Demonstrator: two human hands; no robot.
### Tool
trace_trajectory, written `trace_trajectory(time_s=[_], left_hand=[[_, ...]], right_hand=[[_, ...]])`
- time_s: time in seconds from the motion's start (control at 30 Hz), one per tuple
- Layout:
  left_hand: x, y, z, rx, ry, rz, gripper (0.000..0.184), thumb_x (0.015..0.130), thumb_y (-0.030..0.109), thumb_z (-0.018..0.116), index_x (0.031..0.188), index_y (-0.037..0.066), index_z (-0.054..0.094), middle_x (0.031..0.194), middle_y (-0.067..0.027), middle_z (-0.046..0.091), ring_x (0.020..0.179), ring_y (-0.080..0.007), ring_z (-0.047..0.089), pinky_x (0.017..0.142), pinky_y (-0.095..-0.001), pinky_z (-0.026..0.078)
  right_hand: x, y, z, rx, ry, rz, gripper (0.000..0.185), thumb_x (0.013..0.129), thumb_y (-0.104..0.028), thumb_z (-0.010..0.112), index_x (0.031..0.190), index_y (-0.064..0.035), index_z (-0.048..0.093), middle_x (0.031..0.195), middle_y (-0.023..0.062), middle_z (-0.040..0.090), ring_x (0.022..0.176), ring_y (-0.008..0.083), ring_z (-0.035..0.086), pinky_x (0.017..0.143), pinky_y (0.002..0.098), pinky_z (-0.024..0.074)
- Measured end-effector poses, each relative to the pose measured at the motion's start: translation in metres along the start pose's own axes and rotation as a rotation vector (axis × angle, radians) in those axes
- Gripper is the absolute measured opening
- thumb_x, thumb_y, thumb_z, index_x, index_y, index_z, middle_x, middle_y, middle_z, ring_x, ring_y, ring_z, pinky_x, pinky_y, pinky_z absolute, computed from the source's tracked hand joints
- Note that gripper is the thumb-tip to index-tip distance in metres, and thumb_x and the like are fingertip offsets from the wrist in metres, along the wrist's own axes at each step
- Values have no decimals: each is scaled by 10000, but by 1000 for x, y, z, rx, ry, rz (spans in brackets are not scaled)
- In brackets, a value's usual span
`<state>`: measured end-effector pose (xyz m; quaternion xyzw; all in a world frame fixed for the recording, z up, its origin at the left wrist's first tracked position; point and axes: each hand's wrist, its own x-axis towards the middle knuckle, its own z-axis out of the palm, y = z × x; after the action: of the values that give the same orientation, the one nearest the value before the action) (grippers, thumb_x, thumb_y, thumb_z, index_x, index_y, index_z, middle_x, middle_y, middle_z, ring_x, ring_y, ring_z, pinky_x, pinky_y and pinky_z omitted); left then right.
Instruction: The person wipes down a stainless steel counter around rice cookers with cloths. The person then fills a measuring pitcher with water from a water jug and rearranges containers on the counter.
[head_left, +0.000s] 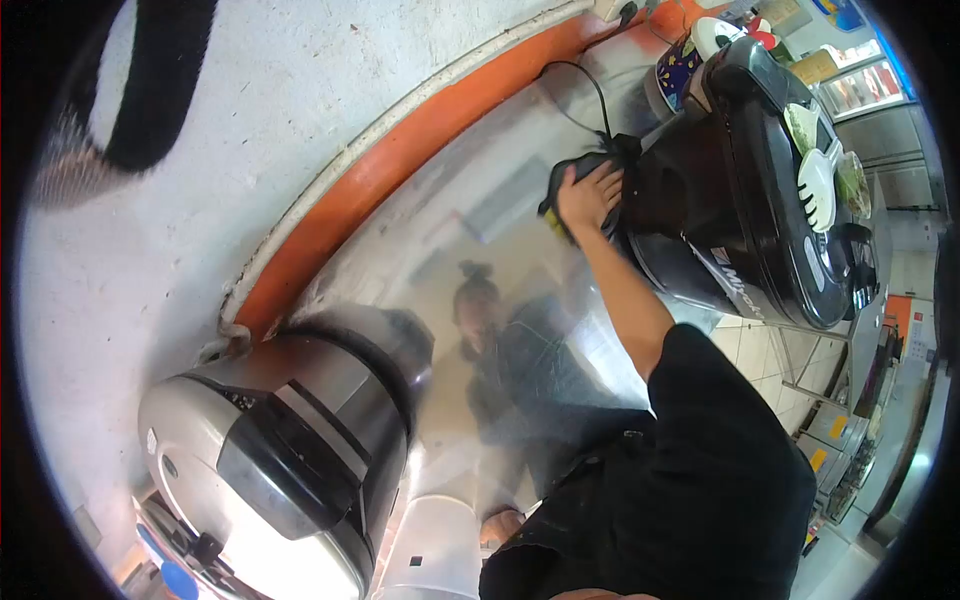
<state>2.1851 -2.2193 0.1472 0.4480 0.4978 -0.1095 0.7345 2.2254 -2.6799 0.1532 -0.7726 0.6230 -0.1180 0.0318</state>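
My right hand (pixel 590 197) lies with its fingers stretched out and thumb apart on a dark cloth (pixel 562 187), pressing it on the shiny metal counter (pixel 440 260). Just beyond the fingertips stands a large black rice cooker (pixel 690 190). Low in the view, a small part of my left hand (pixel 503 526) shows beside my black shirt, close to a translucent plastic container (pixel 435 545); its fingers cannot be made out.
A silver and black cooker (pixel 290 440) stands at the lower left. Light serving spoons (pixel 818 190) lie on the black cooker. A black cable (pixel 590 80) loops near the orange wall strip (pixel 400 135). Stacked metal containers (pixel 832 440) are at the right.
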Motion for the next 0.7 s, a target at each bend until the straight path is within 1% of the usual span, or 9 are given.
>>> trace_trajectory(time_s=[0.07,0.17,0.23,0.37,0.43,0.47,0.5,0.6,0.7], left_hand=[[-1,1,0,1,-6,6,761,933,564,259,1490,54,359,1559,-152,325,1415,-336,326,1142,-540,260],[-3,1,4,-7,-13,-3,763,933,566,259,1489,54,359,1558,-152,326,1415,-336,326,1141,-540,261],[-2,4,1,-14,-10,-2,764,932,567,259,1489,54,359,1558,-152,326,1414,-336,327,1141,-540,262],[-5,9,0,-28,-3,12,765,932,570,259,1489,54,360,1557,-153,327,1414,-336,327,1140,-540,263],[-6,8,2,-33,2,7,766,932,571,259,1489,55,360,1556,-153,328,1413,-336,328,1140,-540,264],[-6,7,4,-27,1,8,767,931,571,259,1489,55,360,1556,-153,328,1413,-336,328,1140,-540,264],[-7,7,5,-25,4,10,767,931,572,259,1489,55,360,1556,-153,328,1413,-336,328,1140,-540,265],[-10,6,9,-11,4,29,768,931,574,259,1488,55,360,1555,-153,329,1412,-336,329,1139,-540,266],[-12,8,6,-29,4,25,770,930,575,259,1488,55,361,1555,-153,330,1411,-336,329,1139,-540,267]], right_hand=[[22,-22,-4,29,-19,258,822,952,-507,440,1489,88,256,1524,381,210,1422,556,164,1168,589,122],[-11,-29,20,-16,43,-240,834,950,-516,442,1508,64,227,1529,369,215,1425,553,163,1166,592,122],[-44,-2,-29,-38,-261,-480,755,973,-525,390,1560,-84,212,1585,272,180,1438,550,116,1153,635,108],[32,-29,31,8,11,-183,679,1005,-475,338,1514,-27,304,1569,293,211,1425,538,185,1140,654,137],[-2,-94,38,-16,10,-352,705,1000,-457,384,1488,44,300,1558,317,206,1447,523,124,1143,648,131],[-64,-111,12,162,77,-641,691,973,-415,444,1450,76,354,1542,313,248,1434,528,165,1140,652,148],[-126,-131,-3,42,-64,-828,689,942,-399,478,1448,59,379,1530,279,302,1420,517,221,1134,664,154],[-285,-136,-36,429,-199,-1492,499,871,-341,557,1310,-104,578,1431,164,468,1390,404,340,1142,625,195],[-203,-129,-62,385,-377,-1394,372,841,-310,591,1158,-123,651,1261,104,546,1213,344,463,1060,556,318]])
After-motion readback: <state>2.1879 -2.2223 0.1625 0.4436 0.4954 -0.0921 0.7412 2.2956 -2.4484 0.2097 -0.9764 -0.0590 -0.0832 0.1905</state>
